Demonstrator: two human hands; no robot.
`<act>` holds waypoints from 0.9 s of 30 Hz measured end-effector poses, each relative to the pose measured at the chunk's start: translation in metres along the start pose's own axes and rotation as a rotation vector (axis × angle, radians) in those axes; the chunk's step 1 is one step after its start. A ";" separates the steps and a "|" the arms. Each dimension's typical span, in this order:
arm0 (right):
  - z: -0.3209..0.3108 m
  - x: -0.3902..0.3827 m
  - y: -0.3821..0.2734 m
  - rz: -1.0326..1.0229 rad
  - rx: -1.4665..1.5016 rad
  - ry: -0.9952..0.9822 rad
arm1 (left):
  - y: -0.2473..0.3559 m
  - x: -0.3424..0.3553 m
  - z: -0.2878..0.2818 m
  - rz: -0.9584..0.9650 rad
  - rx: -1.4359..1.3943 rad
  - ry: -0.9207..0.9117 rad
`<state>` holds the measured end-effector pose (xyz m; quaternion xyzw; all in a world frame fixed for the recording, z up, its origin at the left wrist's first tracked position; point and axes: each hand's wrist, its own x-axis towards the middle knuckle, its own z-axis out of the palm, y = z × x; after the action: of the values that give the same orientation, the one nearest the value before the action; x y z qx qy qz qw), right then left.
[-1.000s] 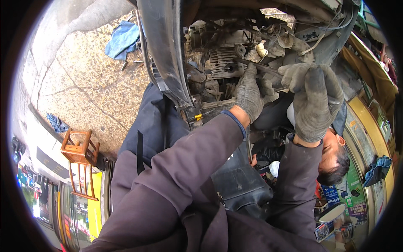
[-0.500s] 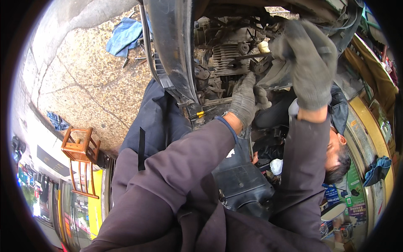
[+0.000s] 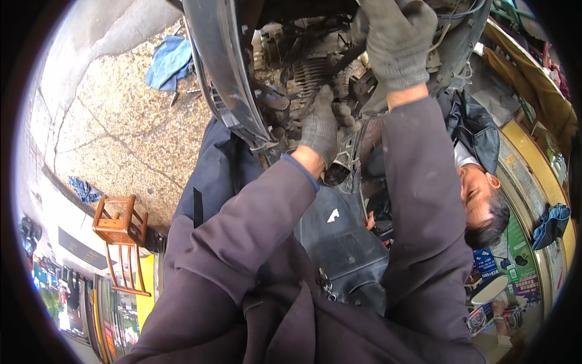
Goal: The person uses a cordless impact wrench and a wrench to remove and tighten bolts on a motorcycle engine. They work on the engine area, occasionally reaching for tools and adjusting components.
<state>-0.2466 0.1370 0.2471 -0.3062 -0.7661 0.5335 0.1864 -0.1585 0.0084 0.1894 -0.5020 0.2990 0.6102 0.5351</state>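
Note:
Both my hands wear grey knit gloves and reach into the exposed engine of a vehicle with dark body panels. My left hand (image 3: 320, 126) is low against the engine, below its metal cooling fins (image 3: 308, 71). Its thumb points up and its fingers curl around something hidden. Higher and to the right, my right hand (image 3: 397, 51) is closed in a fist at the upper end of a dark bar-shaped tool (image 3: 348, 59). That bar slants down toward the fins; its lower end is hard to make out among the dark parts.
A curved black body panel (image 3: 218, 60) borders the engine on the left. Below my hands lies a black plastic cover (image 3: 345, 242). Another person in a dark jacket (image 3: 476, 133) is close by on the right. A blue cloth (image 3: 168, 62) and a wooden stool (image 3: 116, 230) are at left.
My right hand has moved up and away, and the bar now slants more steeply. My left hand stays low by the engine. The whole view has shifted slightly.

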 end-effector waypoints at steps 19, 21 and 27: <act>-0.005 -0.001 0.034 0.065 -0.095 0.086 | 0.009 0.007 -0.012 0.046 0.138 -0.009; -0.015 -0.008 0.044 0.043 -0.080 0.053 | 0.008 0.006 -0.012 0.048 0.141 0.004; -0.012 -0.001 0.059 0.039 -0.021 0.010 | 0.002 0.018 -0.026 0.094 0.196 0.035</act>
<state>-0.2228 0.1594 0.1963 -0.3256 -0.7646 0.5274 0.1766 -0.1518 -0.0096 0.1643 -0.4430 0.3898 0.5936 0.5472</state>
